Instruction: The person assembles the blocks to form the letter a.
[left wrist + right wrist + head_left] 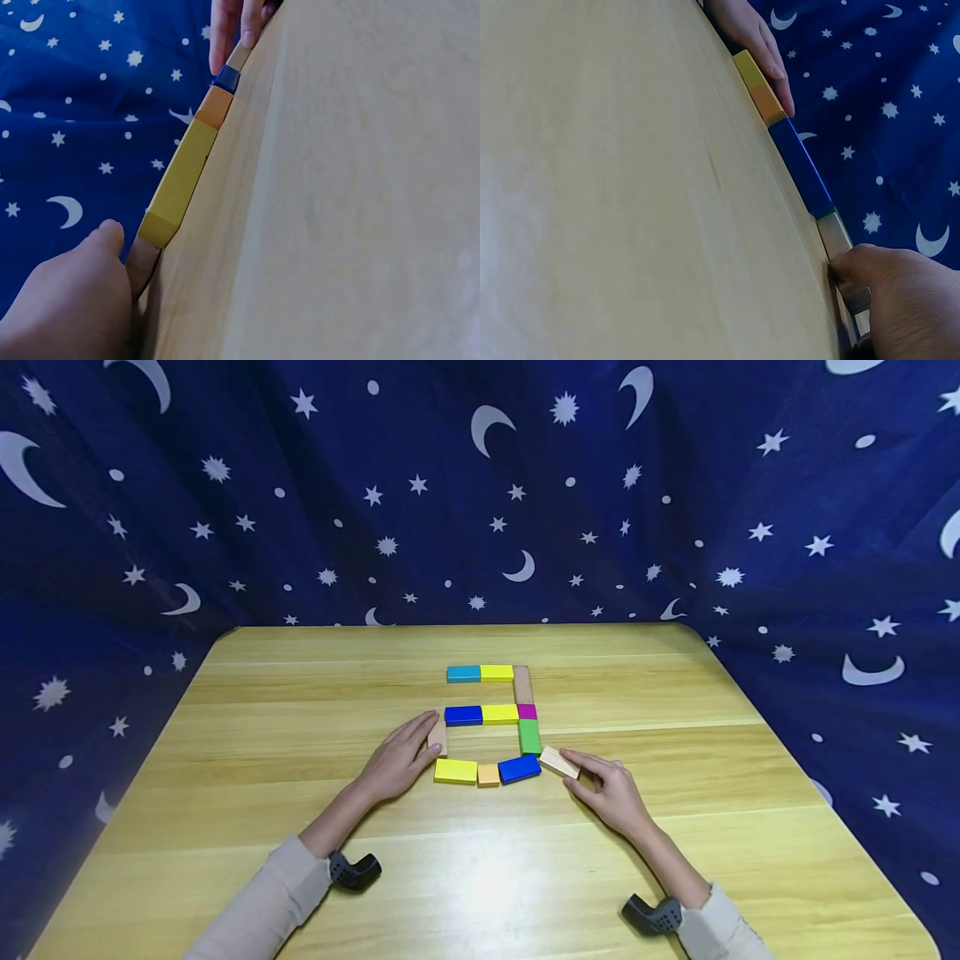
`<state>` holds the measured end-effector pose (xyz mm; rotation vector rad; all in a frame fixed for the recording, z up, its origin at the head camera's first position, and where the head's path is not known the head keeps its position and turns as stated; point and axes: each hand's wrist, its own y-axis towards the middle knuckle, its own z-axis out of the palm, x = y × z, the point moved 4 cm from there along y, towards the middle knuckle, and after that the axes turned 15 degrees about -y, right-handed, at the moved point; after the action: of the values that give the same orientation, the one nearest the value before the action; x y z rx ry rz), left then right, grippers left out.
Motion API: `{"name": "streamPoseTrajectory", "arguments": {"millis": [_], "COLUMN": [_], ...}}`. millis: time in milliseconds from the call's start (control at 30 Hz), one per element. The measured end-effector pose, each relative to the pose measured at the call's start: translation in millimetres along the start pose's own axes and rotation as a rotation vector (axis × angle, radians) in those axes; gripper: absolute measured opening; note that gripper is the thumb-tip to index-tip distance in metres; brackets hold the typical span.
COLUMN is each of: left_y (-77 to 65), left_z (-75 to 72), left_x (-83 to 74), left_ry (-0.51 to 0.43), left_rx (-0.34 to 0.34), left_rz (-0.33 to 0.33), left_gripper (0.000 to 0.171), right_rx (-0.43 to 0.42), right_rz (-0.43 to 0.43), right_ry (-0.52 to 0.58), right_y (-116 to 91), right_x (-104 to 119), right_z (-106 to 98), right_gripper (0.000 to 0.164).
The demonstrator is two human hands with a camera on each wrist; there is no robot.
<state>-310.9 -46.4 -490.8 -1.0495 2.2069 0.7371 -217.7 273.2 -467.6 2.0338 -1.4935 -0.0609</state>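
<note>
My left hand (397, 758) lies beside a pinkish wooden block (438, 739), its mostly straight fingers touching the far part and the thumb over the near part. In the left wrist view that thumb (111, 236) is close to a yellow block (180, 180). On the other side, my right hand (615, 793) pinches a pale wooden block (557, 762) by its right part. This block is slanted on the table, its left end at the corner of a blue block (519, 768) and a green block (529, 737). An orange block (488, 775) sits beside the blue one.
Farther back, a dark blue block (462, 716) and yellow block (499, 714) reach a magenta block (527, 712). A pinkish block (522, 685) leads to a back row with a light blue block (463, 674). The wooden table (300, 693) meets a starry curtain (435, 560).
</note>
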Motion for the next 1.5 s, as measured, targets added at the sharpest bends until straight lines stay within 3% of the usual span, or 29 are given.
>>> {"name": "streamPoseTrajectory", "arguments": {"millis": [167, 400, 533, 1500], "left_y": [-1.3, -2.9, -3.5, -0.8], "left_z": [-1.3, -8.0, -9.7, -8.9], "left_x": [1.9, 3.5, 1.8, 2.8], "left_ry": [-0.048, -0.167, -0.182, -0.169], "left_rx": [0.026, 0.052, 0.069, 0.081], "left_rz": [0.005, 0.016, 0.028, 0.04], "left_gripper": [0.069, 0.095, 0.105, 0.106], "right_rx": [0.003, 0.016, 0.012, 0.03], "right_rz": [0.004, 0.006, -0.001, 0.039], "right_ry": [0.0, 0.001, 0.003, -0.002], "right_y": [0.2, 0.5, 1.5, -0.5], "right_x": [0.6, 1.4, 1.8, -0.4], "right_z": [-0.5, -0.4, -1.5, -1.0], "right_gripper": [0.042, 0.042, 0.042, 0.041]}}
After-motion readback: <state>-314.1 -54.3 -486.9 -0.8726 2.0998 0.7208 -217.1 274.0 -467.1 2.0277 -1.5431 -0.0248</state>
